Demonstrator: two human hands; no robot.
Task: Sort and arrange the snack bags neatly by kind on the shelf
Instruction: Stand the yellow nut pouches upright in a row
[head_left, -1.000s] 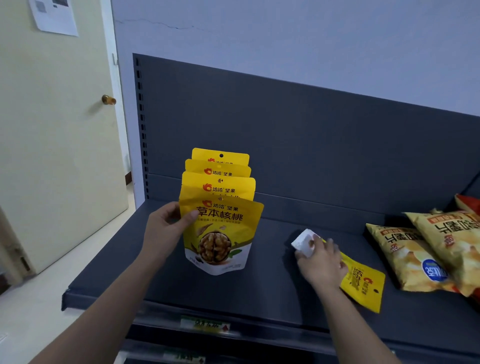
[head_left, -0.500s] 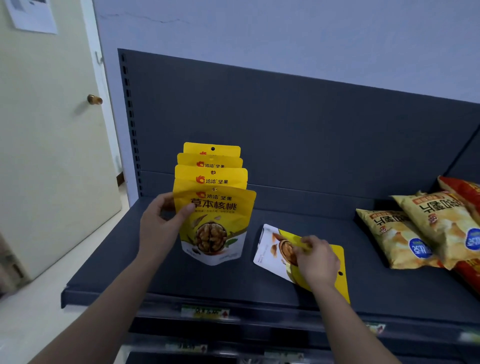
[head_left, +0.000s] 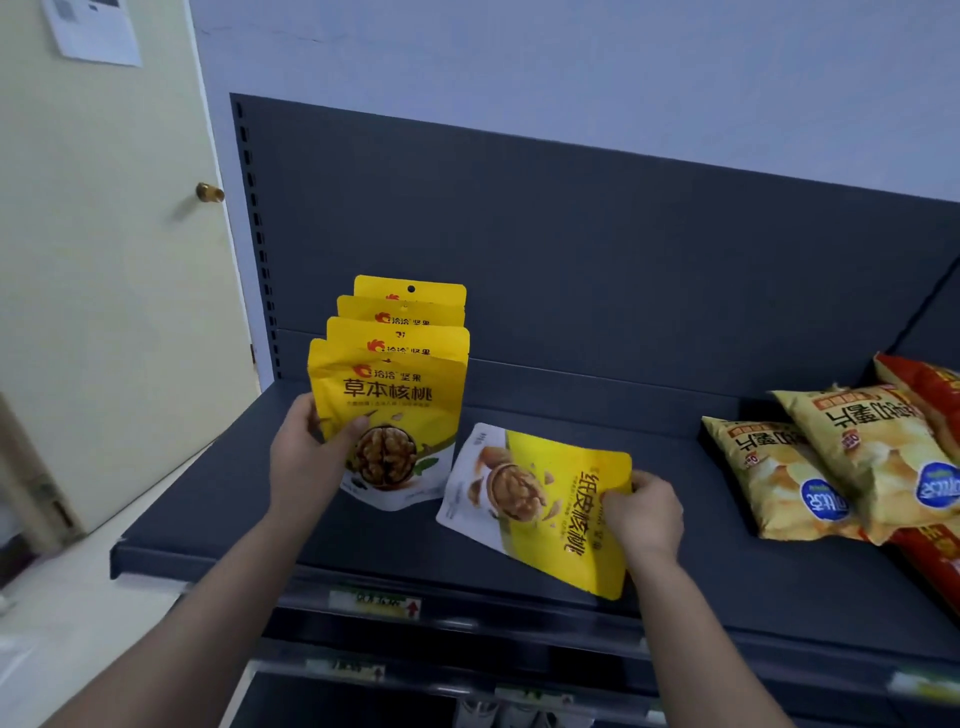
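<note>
On the dark grey shelf (head_left: 249, 499) in front of you, 4 yellow walnut bags (head_left: 410, 312) stand upright in a single file that runs back toward the rear panel (head_left: 571, 260), each top showing above the one ahead of it. Your left hand (head_left: 306, 452) grips the front bag (head_left: 389, 415) at its left edge, with the thumb laid across the printed face beside the walnut picture and the fingers curled behind.

Your right hand (head_left: 641, 512) pinches the yellow top end of a loose walnut bag (head_left: 540, 504), thumb and fingers closed on its edge. That bag is turned sideways, face up, so its print runs down the frame. Its white bottom end sits just beside the lower right corner of the front bag. You cannot tell from this view whether it rests on the deck or is held just above it.

Well apart, at the right end of the shelf, 2 pale yellow chip bags (head_left: 779, 478) lie overlapping with their lettering upside down to you. Red bags (head_left: 930, 384) lie behind and under them.

A price label (head_left: 374, 605) sits on the shelf's front rail. To the left stands a cream door (head_left: 104, 260) with a brass knob (head_left: 209, 192) and a sheet of paper (head_left: 93, 26) fixed near its top.
</note>
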